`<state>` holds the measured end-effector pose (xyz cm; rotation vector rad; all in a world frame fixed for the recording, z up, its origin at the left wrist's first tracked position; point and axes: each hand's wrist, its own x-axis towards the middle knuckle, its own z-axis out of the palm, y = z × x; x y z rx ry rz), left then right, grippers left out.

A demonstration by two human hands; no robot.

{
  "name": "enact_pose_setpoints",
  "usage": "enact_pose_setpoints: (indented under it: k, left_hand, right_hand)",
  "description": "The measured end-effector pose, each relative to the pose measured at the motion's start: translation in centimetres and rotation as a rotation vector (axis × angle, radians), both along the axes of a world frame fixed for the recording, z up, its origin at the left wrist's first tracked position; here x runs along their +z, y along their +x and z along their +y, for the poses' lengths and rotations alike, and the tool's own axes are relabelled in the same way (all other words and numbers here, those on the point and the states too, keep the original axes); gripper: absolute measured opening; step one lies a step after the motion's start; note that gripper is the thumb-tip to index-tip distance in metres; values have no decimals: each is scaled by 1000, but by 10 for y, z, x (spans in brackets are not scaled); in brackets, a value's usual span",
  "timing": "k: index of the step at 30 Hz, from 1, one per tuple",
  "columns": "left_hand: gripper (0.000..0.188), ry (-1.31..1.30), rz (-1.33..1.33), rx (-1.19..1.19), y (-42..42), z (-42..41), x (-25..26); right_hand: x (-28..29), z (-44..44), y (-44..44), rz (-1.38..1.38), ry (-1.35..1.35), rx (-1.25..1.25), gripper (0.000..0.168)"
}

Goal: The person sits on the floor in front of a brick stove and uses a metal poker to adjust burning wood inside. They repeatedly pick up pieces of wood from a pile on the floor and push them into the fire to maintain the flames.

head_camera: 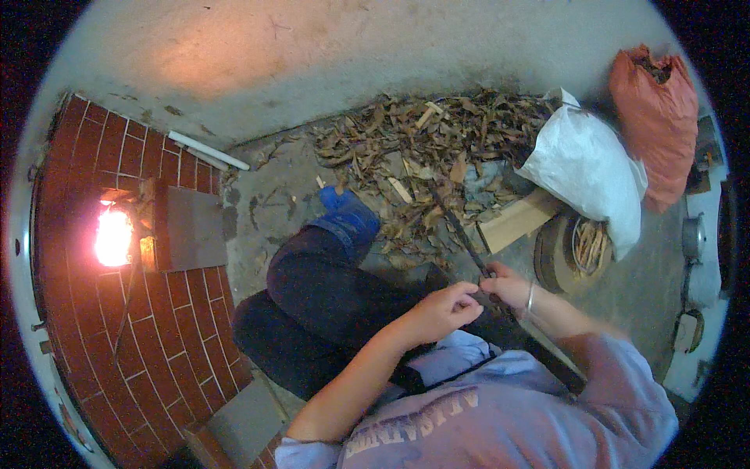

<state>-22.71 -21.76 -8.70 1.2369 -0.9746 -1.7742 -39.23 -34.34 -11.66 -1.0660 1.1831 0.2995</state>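
Note:
My right hand point(508, 287), with a silvery bangle at its wrist, grips a long dark rod point(466, 234), perhaps fire tongs or a poker. The rod slants away from me, and its far end reaches over dry brown leaves point(422, 217) on the floor. Right beside the grip, my left hand point(451, 311) has its fingers curled in. Whether something small sits between them cannot be made out. Both hands are above my lap, over my dark trousers point(340, 287).
A bright fire point(114, 237) burns in the opening of a red-tiled stove point(158, 328) on the left. Rightward stand a white sack point(586, 158), a red sack point(659, 123), a wooden board point(515, 220) and a round container with sticks point(589, 246). A white tube point(208, 149) lies by the wall.

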Motion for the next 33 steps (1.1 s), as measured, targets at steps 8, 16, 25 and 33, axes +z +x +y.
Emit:
enact_pose_setpoints:
  k: [8, 16, 25, 33]
  left_hand:
    - [40, 33, -306, 466, 81, 68, 86]
    - [45, 317, -1357, 1050, 114, 189, 87]
    - [59, 416, -1535, 1157, 121, 197, 53]
    - [60, 475, -1632, 1176, 132, 195, 48]
  right_hand:
    - [115, -6, 34, -285, 173, -139, 46]
    - [161, -11, 59, -390, 206, -34, 62]
    - [233, 9, 161, -388, 182, 328, 65]
    - [271, 62, 299, -498, 284, 581, 56]
